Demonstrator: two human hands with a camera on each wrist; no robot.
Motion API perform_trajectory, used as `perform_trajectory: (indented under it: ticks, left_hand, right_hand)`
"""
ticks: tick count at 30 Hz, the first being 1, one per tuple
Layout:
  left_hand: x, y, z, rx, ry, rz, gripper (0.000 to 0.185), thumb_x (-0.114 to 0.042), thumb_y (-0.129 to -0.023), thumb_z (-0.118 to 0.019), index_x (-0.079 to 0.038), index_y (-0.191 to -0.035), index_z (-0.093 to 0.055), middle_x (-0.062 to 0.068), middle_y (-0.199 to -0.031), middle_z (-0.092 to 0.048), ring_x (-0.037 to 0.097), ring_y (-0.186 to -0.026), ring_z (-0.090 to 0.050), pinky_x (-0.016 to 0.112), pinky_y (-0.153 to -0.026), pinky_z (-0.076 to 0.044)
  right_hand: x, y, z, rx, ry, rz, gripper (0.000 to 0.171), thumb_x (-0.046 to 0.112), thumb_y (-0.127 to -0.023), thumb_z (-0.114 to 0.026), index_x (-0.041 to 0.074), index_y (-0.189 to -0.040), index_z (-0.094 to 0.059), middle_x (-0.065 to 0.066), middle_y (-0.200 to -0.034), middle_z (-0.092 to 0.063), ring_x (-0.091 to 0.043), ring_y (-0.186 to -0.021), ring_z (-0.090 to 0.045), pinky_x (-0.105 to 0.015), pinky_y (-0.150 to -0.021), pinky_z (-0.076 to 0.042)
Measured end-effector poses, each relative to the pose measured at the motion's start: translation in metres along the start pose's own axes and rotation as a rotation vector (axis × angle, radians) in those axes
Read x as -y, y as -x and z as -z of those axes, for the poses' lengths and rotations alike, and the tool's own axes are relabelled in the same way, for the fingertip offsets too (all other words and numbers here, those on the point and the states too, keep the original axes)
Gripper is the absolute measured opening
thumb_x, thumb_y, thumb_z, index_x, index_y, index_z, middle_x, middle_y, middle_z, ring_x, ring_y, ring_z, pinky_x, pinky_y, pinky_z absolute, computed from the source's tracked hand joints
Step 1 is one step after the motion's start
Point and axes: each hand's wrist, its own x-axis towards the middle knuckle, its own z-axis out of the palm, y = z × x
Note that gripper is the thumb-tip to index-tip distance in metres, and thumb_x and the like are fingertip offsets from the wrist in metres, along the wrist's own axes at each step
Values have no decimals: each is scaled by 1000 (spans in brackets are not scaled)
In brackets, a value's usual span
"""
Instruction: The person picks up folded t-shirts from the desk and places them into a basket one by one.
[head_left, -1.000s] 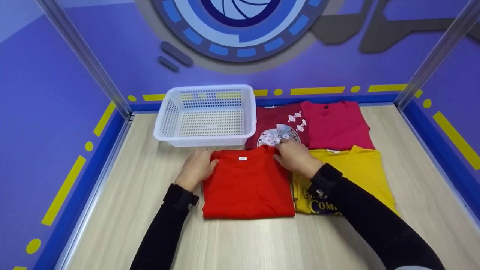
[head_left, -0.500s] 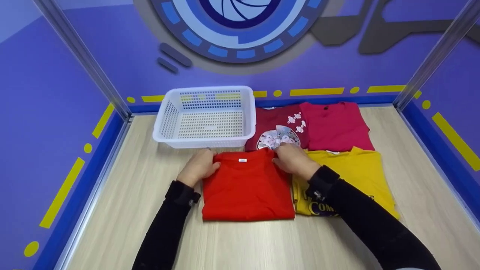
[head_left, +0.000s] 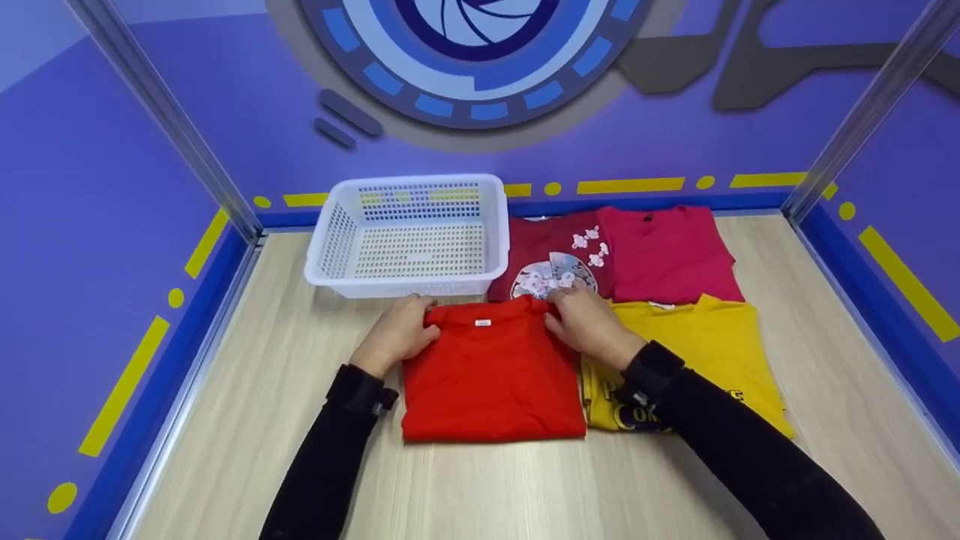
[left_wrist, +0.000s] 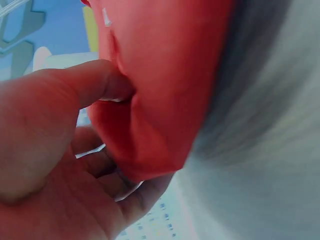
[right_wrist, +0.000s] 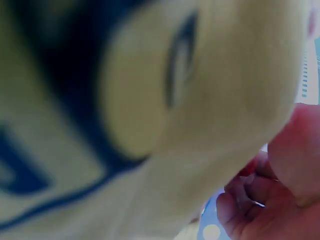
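Head view: your left grip (head_left: pixel 397 335) and right grip (head_left: pixel 590 327) pinch the far corners of the red shirt (head_left: pixel 491 379) on the bench (head_left: pixel 480 491), near the white basket (head_left: pixel 409 283), whose perforated floor shows. Left wrist: you pinch the cloth. Right wrist: the yellow shirt (right_wrist: pixel 150 120) hides much of your hold.

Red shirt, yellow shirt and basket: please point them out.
Red shirt (head_left: pixel 491 379), head view: middle of its top face.
Yellow shirt (head_left: pixel 696 341), head view: plain cloth above lettering.
Basket (head_left: pixel 418 249), head view: inside floor.
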Motion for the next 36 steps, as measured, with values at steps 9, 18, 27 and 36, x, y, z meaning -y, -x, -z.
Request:
perform_trajectory:
  ticks: [9,18,27,36]
  left_hand:
    - [-9,19,23,-113,43,-132,22,-7,-91,-75,-4,-113,-74,11,-105,-69,29,-94,-61,43,-91,-53]
    - [-17,31,61,-158,141,-213,35,1,-98,-66,-9,-130,-76,8,-119,-79,24,-96,-65,43,-93,-58]
    - [-27,48,102,-276,250,-253,25,-2,-101,-69,-13,-122,-79,4,-112,-80,19,-94,-71,35,-85,-59]
    - [-22,50,126,-394,256,-279,17,-7,-103,-73,-8,-119,-79,6,-110,-78,19,-93,-67,31,-83,-55]
  right_hand:
    - [7,8,35,4,-207,-80,22,22,-104,-75,4,-117,-73,-13,-99,-73,-31,-93,-64,-44,-83,-56]
    - [12,12,84,6,-340,-91,23,23,-104,-79,11,-124,-79,-8,-97,-79,-22,-79,-64,-33,-73,-52]
    - [26,16,125,-84,-440,-34,15,20,-105,-78,13,-118,-81,-6,-94,-75,-21,-71,-60,-25,-62,-50]
    - [47,5,142,-156,-425,39,18,18,-109,-71,11,-125,-77,-7,-108,-82,-22,-73,-64,-28,-57,-49]
